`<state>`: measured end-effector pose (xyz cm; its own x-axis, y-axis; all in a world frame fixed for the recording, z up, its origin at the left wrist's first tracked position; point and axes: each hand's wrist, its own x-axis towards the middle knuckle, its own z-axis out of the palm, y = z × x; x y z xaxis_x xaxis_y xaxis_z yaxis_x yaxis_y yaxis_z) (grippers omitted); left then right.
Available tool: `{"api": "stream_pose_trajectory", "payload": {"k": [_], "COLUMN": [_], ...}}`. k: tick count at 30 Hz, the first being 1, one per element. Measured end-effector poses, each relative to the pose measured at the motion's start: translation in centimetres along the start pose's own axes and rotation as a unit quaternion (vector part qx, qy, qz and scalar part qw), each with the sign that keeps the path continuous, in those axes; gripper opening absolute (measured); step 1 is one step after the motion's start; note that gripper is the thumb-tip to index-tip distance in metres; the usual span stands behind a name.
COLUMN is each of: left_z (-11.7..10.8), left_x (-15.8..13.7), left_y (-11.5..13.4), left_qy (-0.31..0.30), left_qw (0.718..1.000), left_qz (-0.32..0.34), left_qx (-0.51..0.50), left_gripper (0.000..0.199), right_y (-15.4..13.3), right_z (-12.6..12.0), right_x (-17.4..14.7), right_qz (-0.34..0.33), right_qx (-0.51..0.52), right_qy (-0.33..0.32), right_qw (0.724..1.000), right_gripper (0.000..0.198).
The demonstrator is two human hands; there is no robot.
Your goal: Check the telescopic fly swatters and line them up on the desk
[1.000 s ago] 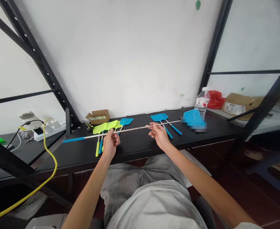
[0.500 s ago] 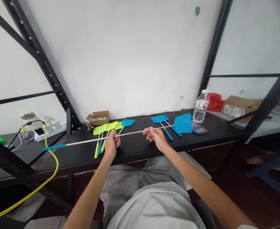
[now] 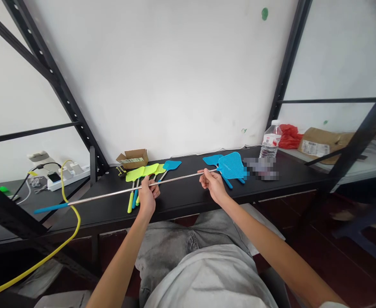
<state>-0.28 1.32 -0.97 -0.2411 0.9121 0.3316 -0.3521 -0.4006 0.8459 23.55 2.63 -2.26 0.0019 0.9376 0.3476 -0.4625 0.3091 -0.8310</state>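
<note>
Leftward, our fly swatter (image 3: 231, 165) has slid above the table (image 3: 181, 203), bringing its head (image 3: 232, 164) just beside our right hand (image 3: 213, 185). Forearms (image 3: 122, 252) extended, this hand and our left hand (image 3: 148, 196), set apart, pinch the rod (image 3: 181, 177).

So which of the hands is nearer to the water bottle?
Right: the right hand is left of the water bottle and nearer the wearer; the left hand is farther off on that same side.
</note>
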Motion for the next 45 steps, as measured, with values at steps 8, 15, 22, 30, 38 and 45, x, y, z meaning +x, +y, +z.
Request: {"api": "stream_pose_trajectory", "payload": {"k": [8, 15, 22, 30, 38, 45], "left_z": [-0.1, -0.1, -0.1, 0.2, -0.8, -0.6], "left_x": [0.1, 0.1, 0.1, 0.0, 0.1, 0.0], "left_y": [0.0, 0.0, -0.3, -0.1, 0.1, -0.1], "left_qy": [0.0, 0.001, -0.026, -0.019, 0.146, 0.115], "left_qw": [1.0, 1.0, 0.999, 0.999, 0.986, 0.989], "left_qz": [-0.019, -0.014, -0.017, -0.001, 0.077, 0.094], "left_qx": [-0.012, -0.005, 0.022, 0.032, -0.035, -0.027], "left_gripper": [0.048, 0.049, 0.047, 0.049, 0.052, 0.046], "right_y": [0.0, 0.2, -0.2, 0.0, -0.2, -0.1], "right_z": [-0.1, -0.2, 0.1, -1.0, -1.7, -1.2], "right_x": [0.0, 0.1, -0.1, 0.8, 1.1, 0.9], "right_qz": [0.002, 0.007, 0.02, 0.025, 0.006, -0.027], "right_qx": [-0.016, -0.057, -0.017, 0.126, 0.196, 0.142], "right_qy": [-0.021, -0.066, -0.044, 0.057, 0.133, 0.147], "right_qw": [1.0, 0.996, 0.999, 0.99, 0.972, 0.978], "right_gripper": [0.037, 0.039, 0.043, 0.044, 0.046, 0.05]}}
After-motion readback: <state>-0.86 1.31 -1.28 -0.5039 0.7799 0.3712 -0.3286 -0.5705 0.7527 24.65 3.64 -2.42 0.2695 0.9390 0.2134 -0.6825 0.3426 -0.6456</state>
